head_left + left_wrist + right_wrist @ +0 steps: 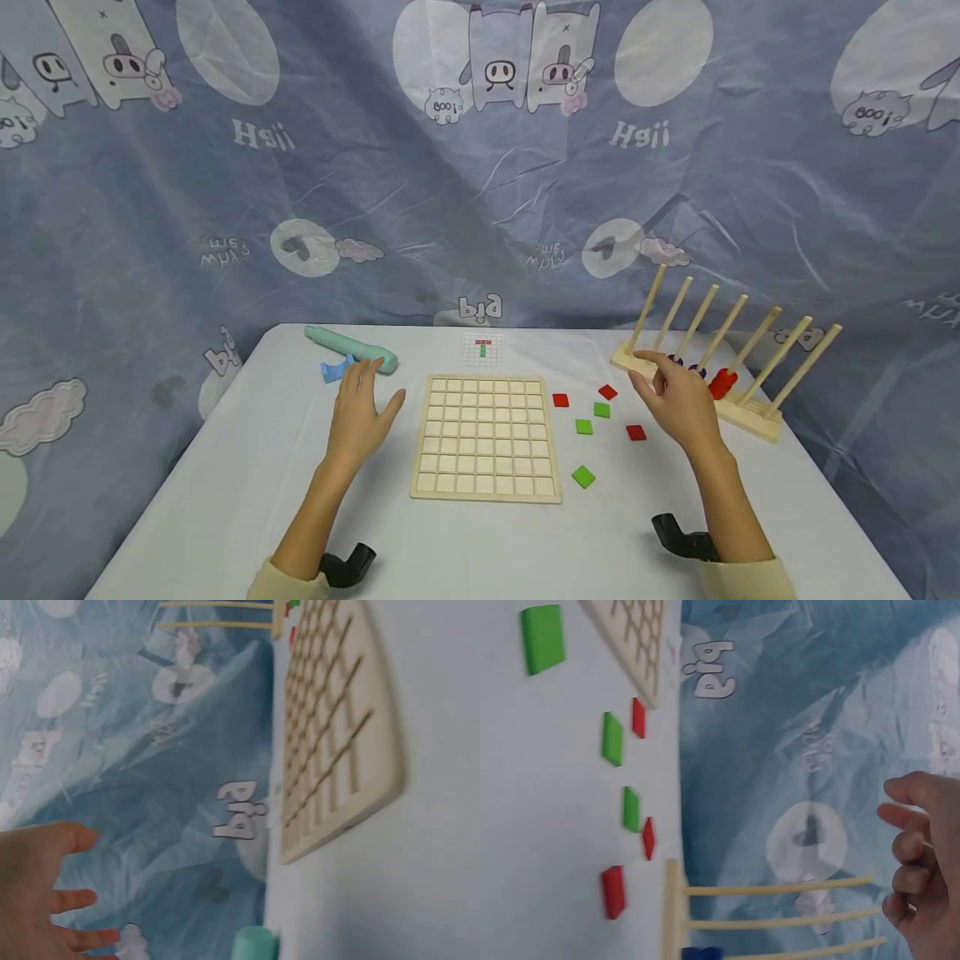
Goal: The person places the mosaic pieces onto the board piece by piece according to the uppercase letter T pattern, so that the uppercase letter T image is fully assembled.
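Observation:
My left hand [360, 421] hovers left of the wooden grid board [486, 502], fingers spread and holding nothing; its fingers [71, 900] show empty in the left wrist view. My right hand [678, 400] hangs in front of the wooden peg rack [757, 419], its fingers loosely bent with nothing between them. In the right wrist view the fingers [909, 847] stand apart from any object. Between the board and my right hand lie three red tiles [636, 432] and three green tiles [583, 477]. A small pattern card [491, 359] with a red and green T lies behind the board.
At the back left lie a teal cylindrical object [348, 343] and a blue curved piece [335, 370]. Red beads [722, 384] and dark blue beads [699, 371] sit low on the rack's upright pegs. A patterned blue-grey cloth [480, 208] hangs behind the white table [480, 554].

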### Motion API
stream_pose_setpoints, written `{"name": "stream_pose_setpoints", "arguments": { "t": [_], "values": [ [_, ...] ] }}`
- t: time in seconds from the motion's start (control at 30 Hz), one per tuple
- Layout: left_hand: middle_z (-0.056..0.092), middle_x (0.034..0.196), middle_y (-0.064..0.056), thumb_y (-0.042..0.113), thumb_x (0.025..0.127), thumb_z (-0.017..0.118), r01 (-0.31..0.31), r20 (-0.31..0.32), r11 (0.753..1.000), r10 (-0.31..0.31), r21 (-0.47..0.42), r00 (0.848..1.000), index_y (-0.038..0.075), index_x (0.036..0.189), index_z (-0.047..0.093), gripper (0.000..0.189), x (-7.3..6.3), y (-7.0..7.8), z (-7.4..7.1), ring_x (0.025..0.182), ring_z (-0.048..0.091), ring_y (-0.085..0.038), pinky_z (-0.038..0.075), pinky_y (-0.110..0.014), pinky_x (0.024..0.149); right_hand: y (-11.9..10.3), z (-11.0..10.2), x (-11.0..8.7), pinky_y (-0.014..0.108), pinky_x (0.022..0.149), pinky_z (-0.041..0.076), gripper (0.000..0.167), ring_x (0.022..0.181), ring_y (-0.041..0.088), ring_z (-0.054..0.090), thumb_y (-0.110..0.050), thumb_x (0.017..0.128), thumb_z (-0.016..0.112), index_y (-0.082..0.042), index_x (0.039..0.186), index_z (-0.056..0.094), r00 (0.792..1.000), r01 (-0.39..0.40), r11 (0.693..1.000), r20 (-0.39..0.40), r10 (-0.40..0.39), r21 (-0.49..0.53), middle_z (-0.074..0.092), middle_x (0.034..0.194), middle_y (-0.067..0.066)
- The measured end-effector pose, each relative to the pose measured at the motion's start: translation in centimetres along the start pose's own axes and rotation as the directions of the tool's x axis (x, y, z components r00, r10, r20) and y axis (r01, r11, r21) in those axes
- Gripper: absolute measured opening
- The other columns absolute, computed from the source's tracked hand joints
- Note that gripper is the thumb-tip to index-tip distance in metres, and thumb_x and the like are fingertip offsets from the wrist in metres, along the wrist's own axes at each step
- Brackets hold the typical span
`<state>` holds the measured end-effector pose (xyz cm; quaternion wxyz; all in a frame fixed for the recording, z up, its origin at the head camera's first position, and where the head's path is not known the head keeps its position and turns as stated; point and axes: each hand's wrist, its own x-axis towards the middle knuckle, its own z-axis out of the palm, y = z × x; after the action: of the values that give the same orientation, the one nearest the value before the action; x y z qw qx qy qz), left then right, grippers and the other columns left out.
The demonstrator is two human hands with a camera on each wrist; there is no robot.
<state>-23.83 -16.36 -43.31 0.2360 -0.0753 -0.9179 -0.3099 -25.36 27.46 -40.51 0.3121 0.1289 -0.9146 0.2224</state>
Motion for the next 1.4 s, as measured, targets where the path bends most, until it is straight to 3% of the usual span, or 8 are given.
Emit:
{"name": "stream_pose_setpoints", "arguments": {
  "t": [0.13,0.23,0.47,0.63,0.8,0.97,1.17,1.4],
  "values": [
    [0.045,0.13,-0.019,0.024,0.086,0.063,0.006,-0.032,0.995,-0.009,-0.097,0.999,0.002,0.127,0.046,0.05,-1.0,-1.0,1.9,0.121,0.038,-0.037,0.034,-0.053,0.097,1.6,1.3,-1.3,0.024,0.034,0.022,0.028,0.038,0.006,0.022,-0.024,0.084,0.069,-0.012,0.109,0.065,0.997,-0.037,0.998,0.063,0.034,0.043,0.032,0.049,-0.007],
    [0.046,0.128,-0.017,0.024,0.087,0.061,0.019,-0.018,0.99,-0.022,-0.14,1.0,0.002,0.127,0.046,0.048,-1.5,-1.9,3.3,0.12,0.041,-0.036,0.037,-0.052,0.096,3.0,2.2,-2.2,0.024,0.034,0.021,0.031,0.039,0.006,0.02,-0.028,0.083,0.069,-0.013,0.11,0.066,0.989,-0.1,0.991,0.118,0.09,0.087,0.029,0.047,-0.007],
    [0.046,0.131,-0.015,0.027,0.091,0.059,0.039,0.086,0.973,-0.019,-0.226,0.996,0.006,0.132,0.043,0.049,-2.6,-4.1,6.1,0.123,0.041,-0.033,0.037,-0.051,0.099,5.9,4.1,-4.3,0.024,0.034,0.022,0.04,0.04,0.007,0.021,-0.032,0.081,0.071,-0.013,0.116,0.063,0.944,-0.245,0.959,0.262,0.202,0.142,0.028,0.046,-0.006],
    [0.043,0.136,-0.014,0.03,0.092,0.056,0.065,0.2,0.967,-0.015,-0.248,0.98,0.01,0.137,0.039,0.052,-3.6,-5.5,7.4,0.127,0.038,-0.033,0.034,-0.05,0.102,7.4,4.9,-5.5,0.025,0.035,0.023,0.044,0.042,0.007,0.019,-0.032,0.08,0.072,-0.012,0.118,0.062,0.915,-0.284,0.949,0.336,0.225,0.137,0.028,0.047,-0.005],
    [0.036,0.143,-0.014,0.033,0.093,0.055,0.09,0.285,0.963,-0.014,-0.253,0.958,0.01,0.142,0.033,0.059,-4.2,-6.1,8.1,0.132,0.031,-0.031,0.027,-0.049,0.106,8.8,5.1,-6.5,0.025,0.038,0.023,0.048,0.043,0.007,0.02,-0.036,0.077,0.074,-0.012,0.118,0.062,0.893,-0.313,0.945,0.368,0.259,0.095,0.029,0.049,-0.005],
    [0.037,0.143,-0.011,0.032,0.093,0.055,0.095,0.308,0.965,-0.016,-0.245,0.951,0.009,0.143,0.033,0.059,-4.4,-6.2,8.3,0.133,0.03,-0.027,0.025,-0.046,0.108,9.7,4.8,-7.1,0.027,0.042,0.024,0.054,0.044,0.008,0.022,-0.043,0.076,0.073,-0.013,0.119,0.062,0.861,-0.341,0.938,0.425,0.281,0.071,0.028,0.049,-0.005],
    [0.041,0.141,-0.007,0.035,0.092,0.056,0.057,0.294,0.979,0.004,-0.198,0.956,0.013,0.142,0.036,0.058,-4.5,-6.1,8.3,0.13,0.036,-0.027,0.03,-0.046,0.106,10.4,4.9,-7.4,0.027,0.043,0.025,0.055,0.044,0.008,0.024,-0.046,0.075,0.073,-0.014,0.119,0.063,0.856,-0.329,0.942,0.442,0.268,0.065,0.03,0.049,-0.005],
    [0.04,0.141,-0.013,0.034,0.091,0.057,0.028,0.303,0.989,0.018,-0.147,0.953,0.012,0.14,0.041,0.055,-4.5,-6.2,8.2,0.13,0.035,-0.032,0.028,-0.051,0.105,10.6,5.2,-7.5,0.026,0.042,0.025,0.05,0.044,0.006,0.024,-0.043,0.076,0.073,-0.013,0.116,0.065,0.86,-0.305,0.949,0.451,0.239,0.078,0.031,0.049,-0.007]
  ]
}}
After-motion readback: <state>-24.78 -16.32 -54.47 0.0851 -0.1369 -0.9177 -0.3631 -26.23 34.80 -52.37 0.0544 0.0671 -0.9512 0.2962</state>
